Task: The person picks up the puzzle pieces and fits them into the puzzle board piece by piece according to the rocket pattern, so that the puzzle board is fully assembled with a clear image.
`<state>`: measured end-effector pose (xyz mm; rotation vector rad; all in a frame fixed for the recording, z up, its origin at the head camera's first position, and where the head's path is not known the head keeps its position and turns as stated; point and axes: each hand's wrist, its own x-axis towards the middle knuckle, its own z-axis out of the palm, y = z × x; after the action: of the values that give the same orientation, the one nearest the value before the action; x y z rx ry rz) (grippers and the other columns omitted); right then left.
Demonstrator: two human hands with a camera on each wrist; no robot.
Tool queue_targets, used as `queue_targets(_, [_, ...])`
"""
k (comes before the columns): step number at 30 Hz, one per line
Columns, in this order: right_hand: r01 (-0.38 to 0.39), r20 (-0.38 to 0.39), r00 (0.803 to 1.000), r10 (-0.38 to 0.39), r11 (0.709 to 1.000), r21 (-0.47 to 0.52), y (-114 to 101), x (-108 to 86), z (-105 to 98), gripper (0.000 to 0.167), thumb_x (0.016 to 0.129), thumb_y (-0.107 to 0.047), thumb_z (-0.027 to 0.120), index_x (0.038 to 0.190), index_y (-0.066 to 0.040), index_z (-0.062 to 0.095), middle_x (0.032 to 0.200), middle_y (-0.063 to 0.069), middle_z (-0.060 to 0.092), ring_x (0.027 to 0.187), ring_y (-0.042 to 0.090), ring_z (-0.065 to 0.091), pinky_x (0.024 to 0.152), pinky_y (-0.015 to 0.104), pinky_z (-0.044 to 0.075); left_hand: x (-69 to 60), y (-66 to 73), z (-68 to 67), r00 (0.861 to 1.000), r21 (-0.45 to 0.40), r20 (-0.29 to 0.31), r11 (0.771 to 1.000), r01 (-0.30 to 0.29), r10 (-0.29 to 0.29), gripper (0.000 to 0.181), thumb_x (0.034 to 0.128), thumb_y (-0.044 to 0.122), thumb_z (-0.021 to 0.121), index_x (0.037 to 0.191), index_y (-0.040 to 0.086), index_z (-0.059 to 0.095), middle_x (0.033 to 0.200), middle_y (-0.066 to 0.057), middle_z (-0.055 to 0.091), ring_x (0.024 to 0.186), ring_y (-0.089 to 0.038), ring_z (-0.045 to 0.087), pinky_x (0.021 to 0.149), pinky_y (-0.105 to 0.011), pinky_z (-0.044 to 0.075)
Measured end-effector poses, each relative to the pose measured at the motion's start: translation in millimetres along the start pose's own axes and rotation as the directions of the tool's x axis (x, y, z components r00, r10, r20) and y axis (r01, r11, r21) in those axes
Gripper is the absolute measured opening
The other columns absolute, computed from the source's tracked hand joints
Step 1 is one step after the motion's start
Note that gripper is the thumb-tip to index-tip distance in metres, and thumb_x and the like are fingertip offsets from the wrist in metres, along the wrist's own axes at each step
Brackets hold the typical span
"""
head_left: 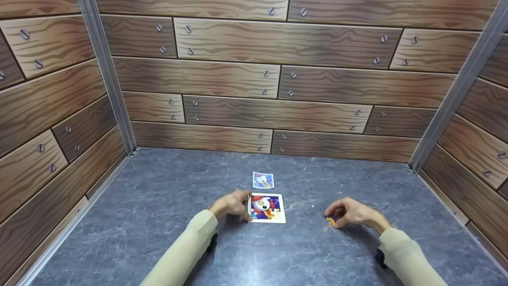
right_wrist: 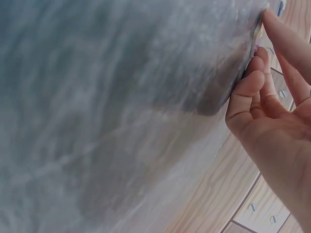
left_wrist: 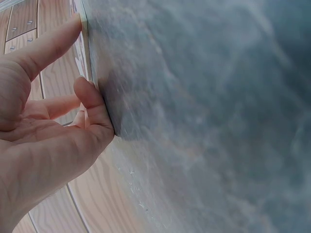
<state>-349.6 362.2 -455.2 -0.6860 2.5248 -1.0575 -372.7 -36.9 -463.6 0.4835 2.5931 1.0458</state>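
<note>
A square jigsaw puzzle (head_left: 262, 203) lies in a white-rimmed tray, showing a white and red figure on purple; its lower right part shows bare white. My left hand (head_left: 234, 203) holds the tray's left edge, thumb at the near corner and a finger at the far one. In the left wrist view, the left hand (left_wrist: 53, 111) has its other fingers bent against the tabletop. To the right, my right hand (head_left: 353, 213) holds a purple and yellow puzzle piece (head_left: 331, 221) between thumb and fingers, low at the table. In the right wrist view, the right hand's fingers (right_wrist: 248, 92) mostly hide it.
Just behind the tray lies a small picture card (head_left: 263, 180) with a similar figure. The grey marbled tabletop (head_left: 158, 178) is enclosed by wood-patterned walls (head_left: 238, 75) with metal corner posts (head_left: 452, 87). A tiny white speck (head_left: 312, 206) lies between tray and right hand.
</note>
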Motion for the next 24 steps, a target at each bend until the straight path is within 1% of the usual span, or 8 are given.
queue_targets(5, [0.009,0.007,1.0,-0.008,1.0,-0.012,0.2,2.5,0.1,0.038,0.071,0.0,0.081,0.108,0.002,0.07,0.103,0.018,0.07,0.089,0.017,0.057,0.075,0.019,0.048,1.6,0.8,0.0,1.0,0.041,-0.004,0.999,-0.006,0.006,0.081,0.0683,0.007,0.087,0.139,0.001,0.048,0.125,-0.017,0.058,0.122,-0.031,0.047,0.11,-0.045,0.037])
queue_targets(8, [-0.007,0.008,1.0,0.007,1.0,-0.001,-0.8,3.4,0.8,0.04,0.07,0.003,0.079,0.109,0.003,0.07,0.103,0.018,0.069,0.089,0.019,0.058,0.074,0.019,0.049,2.3,0.9,0.4,1.0,0.044,0.0,0.999,-0.001,0.001,0.084,0.0679,0.007,0.087,0.141,0.002,0.047,0.126,-0.017,0.057,0.122,-0.031,0.047,0.111,-0.044,0.036])
queue_targets(11, [-0.007,0.002,1.0,0.007,1.0,0.01,-2.1,3.3,1.3,0.04,0.069,0.005,0.079,0.109,0.004,0.069,0.103,0.019,0.069,0.09,0.021,0.059,0.072,0.02,0.05,2.4,1.4,0.1,1.0,0.049,0.0,0.999,0.0,0.0,0.084,0.0674,0.008,0.088,0.141,0.002,0.047,0.127,-0.017,0.057,0.122,-0.031,0.048,0.111,-0.045,0.037])
queue_targets(14, [-0.003,-0.007,1.0,0.003,1.0,0.004,-3.4,3.3,1.6,0.04,0.069,0.006,0.079,0.107,0.004,0.07,0.101,0.02,0.069,0.089,0.023,0.061,0.072,0.021,0.052,2.3,1.7,-0.1,1.0,0.037,0.001,0.999,0.006,-0.006,0.085,0.0673,0.007,0.088,0.142,0.003,0.047,0.128,-0.017,0.056,0.122,-0.031,0.048,0.111,-0.045,0.036])
queue_targets(19, [-0.012,-0.018,1.0,0.012,1.0,-0.013,-3.9,4.5,2.2,0.039,0.069,0.004,0.079,0.106,0.003,0.07,0.098,0.017,0.07,0.087,0.02,0.061,0.072,0.021,0.053,1.8,1.7,0.3,1.0,0.011,0.007,1.0,0.01,-0.01,0.085,0.0675,0.006,0.087,0.142,0.004,0.046,0.129,-0.017,0.056,0.123,-0.031,0.047,0.112,-0.046,0.035])
queue_targets(24, [-0.002,-0.018,1.0,0.002,1.0,-0.019,-3.9,5.8,3.7,0.034,0.073,0.001,0.079,0.106,0.002,0.071,0.099,0.016,0.07,0.086,0.018,0.061,0.072,0.02,0.052,0.6,2.4,0.8,1.0,0.004,-0.004,1.0,0.013,-0.013,0.085,0.0675,0.004,0.087,0.142,0.002,0.046,0.129,-0.018,0.056,0.123,-0.032,0.048,0.112,-0.046,0.035])
